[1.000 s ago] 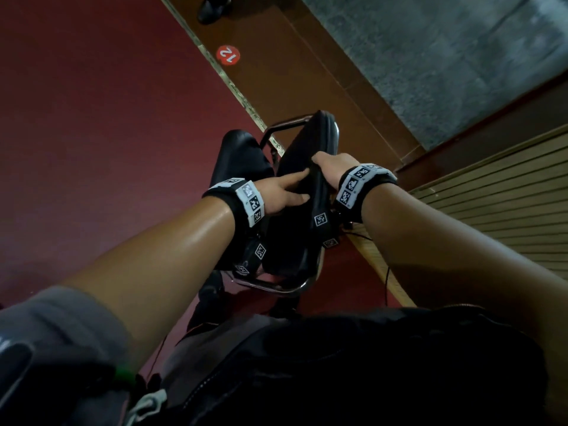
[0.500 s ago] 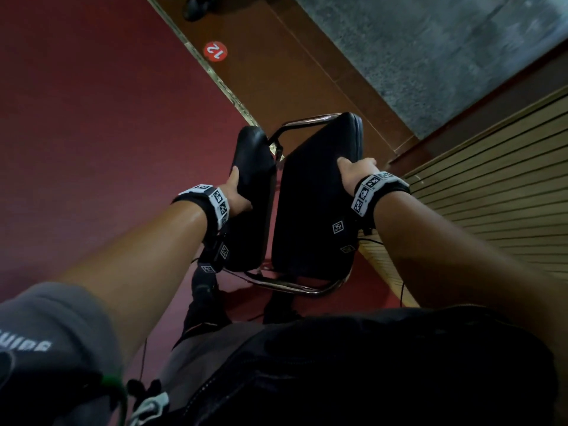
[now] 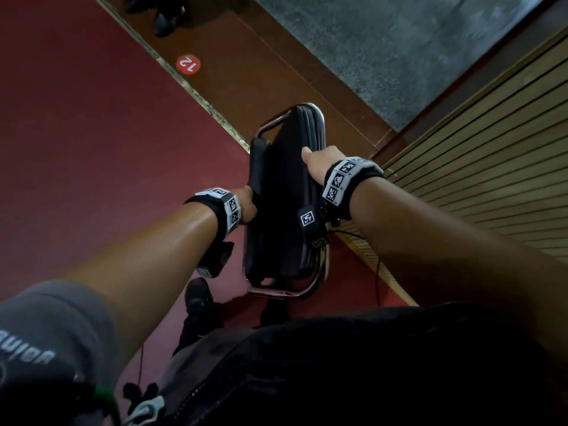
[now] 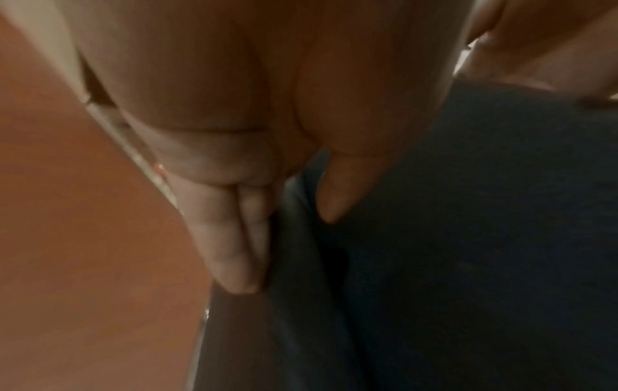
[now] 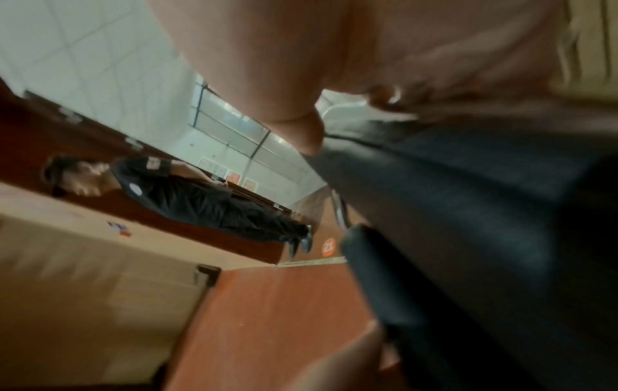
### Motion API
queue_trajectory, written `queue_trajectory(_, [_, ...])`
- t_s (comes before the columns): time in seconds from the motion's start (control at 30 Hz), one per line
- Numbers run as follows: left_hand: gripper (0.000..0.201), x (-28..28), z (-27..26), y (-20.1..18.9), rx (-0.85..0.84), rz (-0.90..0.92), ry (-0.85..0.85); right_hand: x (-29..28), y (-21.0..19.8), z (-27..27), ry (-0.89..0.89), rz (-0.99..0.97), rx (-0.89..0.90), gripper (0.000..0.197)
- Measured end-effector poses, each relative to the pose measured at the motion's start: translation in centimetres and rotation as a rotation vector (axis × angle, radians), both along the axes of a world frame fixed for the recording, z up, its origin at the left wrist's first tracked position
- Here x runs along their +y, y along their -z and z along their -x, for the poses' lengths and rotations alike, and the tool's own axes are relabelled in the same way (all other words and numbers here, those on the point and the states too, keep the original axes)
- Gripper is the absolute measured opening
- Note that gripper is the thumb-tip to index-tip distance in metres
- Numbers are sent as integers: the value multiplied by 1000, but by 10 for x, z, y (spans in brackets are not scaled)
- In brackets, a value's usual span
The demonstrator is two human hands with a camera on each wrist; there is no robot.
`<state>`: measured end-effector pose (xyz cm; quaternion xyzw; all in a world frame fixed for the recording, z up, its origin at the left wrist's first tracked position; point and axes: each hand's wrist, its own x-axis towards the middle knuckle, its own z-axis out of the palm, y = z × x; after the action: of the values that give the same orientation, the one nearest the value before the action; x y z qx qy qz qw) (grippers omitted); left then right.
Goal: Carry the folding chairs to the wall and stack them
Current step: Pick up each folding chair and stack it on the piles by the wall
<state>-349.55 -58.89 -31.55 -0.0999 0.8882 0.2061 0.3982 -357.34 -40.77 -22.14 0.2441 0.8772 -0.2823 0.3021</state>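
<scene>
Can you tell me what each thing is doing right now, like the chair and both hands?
Folding chair: folded flat, standing on edge.
Left hand: holding the chair's left side, fingers straight.
Right hand: gripping the chair's right edge.
Round floor sticker: stuck flat on the floor.

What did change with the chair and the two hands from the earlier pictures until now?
The folding chair went from open, with a gap between its two black pads, to folded flat, the pads together. The left hand moved from the inner pad to the outer left side, where it presses; the right hand grips the right edge throughout. The red 12 floor marker and slatted wall stayed as they were.
</scene>
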Motion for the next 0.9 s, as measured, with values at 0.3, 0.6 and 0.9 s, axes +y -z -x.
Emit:
queue_trajectory(0.3, [36,42,108,-99,278,119,398,62,7,-19,-9,230,97,75])
queue_trajectory(0.6, [109,116,166,-109,431,195,946,80,21,-19,24,275,144,60])
queue_trajectory(0.9, [122,173,185,-82,446,210,1579,87,22,-47,296,268,1,54])
